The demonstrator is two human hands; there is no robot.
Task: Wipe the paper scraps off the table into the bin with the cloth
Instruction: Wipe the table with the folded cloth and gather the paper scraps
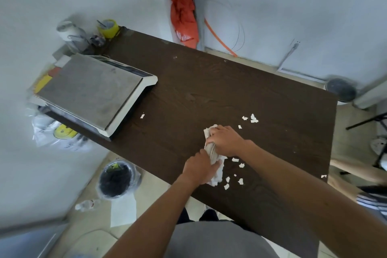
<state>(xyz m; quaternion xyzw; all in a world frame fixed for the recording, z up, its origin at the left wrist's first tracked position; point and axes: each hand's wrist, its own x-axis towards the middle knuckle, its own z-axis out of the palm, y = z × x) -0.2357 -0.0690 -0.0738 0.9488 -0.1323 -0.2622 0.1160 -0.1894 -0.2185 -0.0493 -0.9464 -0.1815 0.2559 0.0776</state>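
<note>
A whitish cloth (pixel 212 154) lies bunched in a long strip on the dark wooden table (pixel 209 81). My right hand (pixel 225 139) grips its far end and my left hand (pixel 200 168) presses its near end. White paper scraps (pixel 232 178) lie scattered just right of the cloth, with more scraps (pixel 252 119) farther back. One single scrap (pixel 142 115) sits near the scale, and another scrap (pixel 323 176) lies at the table's right edge. A bin (pixel 116 179) lined with a dark bag stands on the floor, left of the table's near edge.
A flat weighing scale (pixel 94 90) fills the table's left part. Jars and a yellow tape roll (pixel 109 27) crowd the far left corner. A plastic bottle (pixel 87 205) and a paper sheet (pixel 123 211) lie on the floor by the bin. An orange bag (pixel 183 14) hangs on the wall.
</note>
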